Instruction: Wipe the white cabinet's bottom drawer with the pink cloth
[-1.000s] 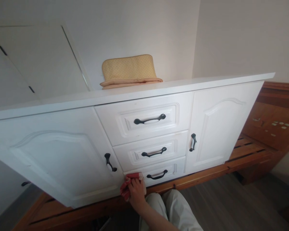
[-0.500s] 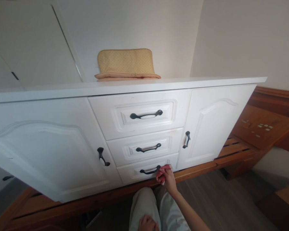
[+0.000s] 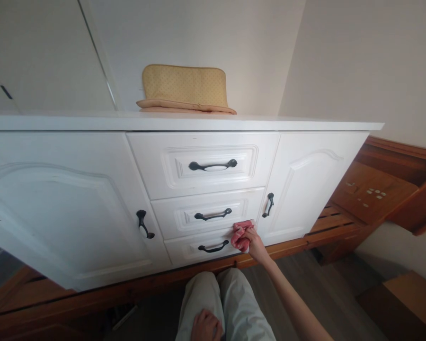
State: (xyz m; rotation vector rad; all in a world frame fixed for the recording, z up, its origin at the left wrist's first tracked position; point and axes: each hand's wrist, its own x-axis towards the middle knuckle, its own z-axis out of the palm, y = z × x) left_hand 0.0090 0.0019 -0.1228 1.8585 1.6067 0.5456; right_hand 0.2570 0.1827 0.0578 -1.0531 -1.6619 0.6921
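- Two hands show in the head view: the right hand (image 3: 256, 242) reaches forward to the white cabinet (image 3: 57, 199), and the left hand (image 3: 206, 327) rests on the person's knee near the bottom edge of the picture
- Right hand: the fingers are curled closed around a bunched red cloth (image 3: 240, 233), pressing it flat against the cabinet front
- Cloth: it sits at the right end of the drawer stack, on the seam between the middle drawer (image 3: 206, 214) and the bottom drawer (image 3: 199, 247), just beside the right door's dark handle (image 3: 268, 204)
- Left hand: it lies loosely curled on the light trousers (image 3: 230, 303) and seems to hold nothing, though the fingers are partly cut off by the frame
- Handling, as a judgement: the cloth looks soft, light and limp, so it will crumple and fold rather than keep a shape; a full-palm hold on the gathered wad, as here, suits it best, since a loose corner would flap or drag against the drawer handles
- Above, a folded yellow pad (image 3: 184, 87) lies on the cabinet top near its back edge, against the wall
- Wooden slats (image 3: 341, 222) run under and to the right of the cabinet
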